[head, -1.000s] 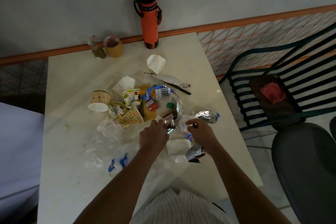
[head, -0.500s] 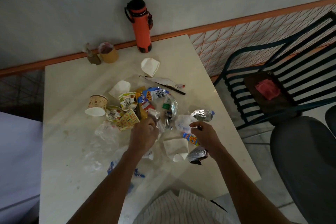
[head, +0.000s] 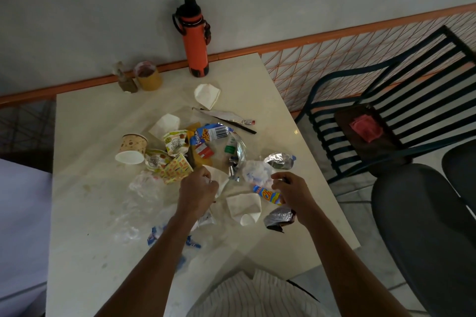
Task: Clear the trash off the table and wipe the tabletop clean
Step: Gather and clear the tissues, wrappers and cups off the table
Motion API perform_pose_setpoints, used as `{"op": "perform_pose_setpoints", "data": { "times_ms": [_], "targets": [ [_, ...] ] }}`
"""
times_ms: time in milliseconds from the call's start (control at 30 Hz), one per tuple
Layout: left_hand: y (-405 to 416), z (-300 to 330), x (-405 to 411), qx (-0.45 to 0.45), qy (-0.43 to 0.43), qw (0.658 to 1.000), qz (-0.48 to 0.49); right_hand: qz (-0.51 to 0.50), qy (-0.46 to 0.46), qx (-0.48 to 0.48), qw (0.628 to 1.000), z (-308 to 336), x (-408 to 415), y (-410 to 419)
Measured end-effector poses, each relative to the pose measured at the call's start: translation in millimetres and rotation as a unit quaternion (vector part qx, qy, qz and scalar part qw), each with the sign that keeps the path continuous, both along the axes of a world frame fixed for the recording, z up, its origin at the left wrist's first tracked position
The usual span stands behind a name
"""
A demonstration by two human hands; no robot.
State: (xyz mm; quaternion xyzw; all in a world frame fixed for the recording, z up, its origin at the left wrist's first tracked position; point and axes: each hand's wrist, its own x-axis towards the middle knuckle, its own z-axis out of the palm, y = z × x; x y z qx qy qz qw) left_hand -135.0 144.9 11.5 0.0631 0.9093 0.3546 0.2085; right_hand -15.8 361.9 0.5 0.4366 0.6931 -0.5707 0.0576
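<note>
A heap of trash lies in the middle of the cream table [head: 90, 213]: printed paper cups [head: 131, 148], snack wrappers [head: 206, 136], a silver foil packet [head: 279, 161], crumpled white plastic [head: 257, 172] and clear plastic film [head: 144, 185]. My left hand [head: 198, 188] is curled at the edge of a flattened white paper piece [head: 220, 177] and seems to pinch it. My right hand [head: 291, 190] curls round one end of an orange-and-blue wrapper [head: 265, 192]. A squashed white cup [head: 243, 206] and a dark foil packet [head: 279, 219] lie between my forearms.
An orange bottle [head: 195, 41], a yellow cup [head: 149, 76] and a small brown item [head: 125, 82] stand along the far edge by the wall. A dark slatted chair [head: 386, 116] carrying a red cloth [head: 365, 127] and a grey seat [head: 425, 226] stand to the right.
My left hand has slid left from the middle of the heap to the white paper piece. My right hand stays near the crumpled plastic, with the orange-and-blue wrapper now showing under it.
</note>
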Motion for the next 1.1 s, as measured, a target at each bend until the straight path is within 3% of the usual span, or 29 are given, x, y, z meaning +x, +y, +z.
{"op": "perform_pose_setpoints", "data": {
  "times_ms": [233, 400, 867, 1000, 1100],
  "targets": [
    [9.1, 5.8, 12.5, 0.029, 0.003, 1.0, 0.005, -0.026, 0.009, -0.004, 1.0, 0.6, 18.0, 3.4],
    [6.7, 10.0, 21.2, 0.063, -0.052, 0.995, 0.053, -0.012, 0.012, -0.006, 1.0, -3.8, 21.9, 3.6],
    [-2.6, 35.1, 106.5, -0.038, -0.026, 0.986, 0.161, 0.057, 0.056, -0.058, 0.995, -3.8, 38.0, 8.9],
    [-2.6, 38.3, 142.5, 0.046, -0.085, 0.96, 0.262, 0.07, 0.067, -0.074, 0.993, -4.4, 57.4, 9.3],
    [-7.5, 35.1, 171.8, 0.077, -0.116, 0.954, 0.264, 0.087, 0.064, -0.083, 0.991, -3.0, 72.0, 7.3]
  ]
}}
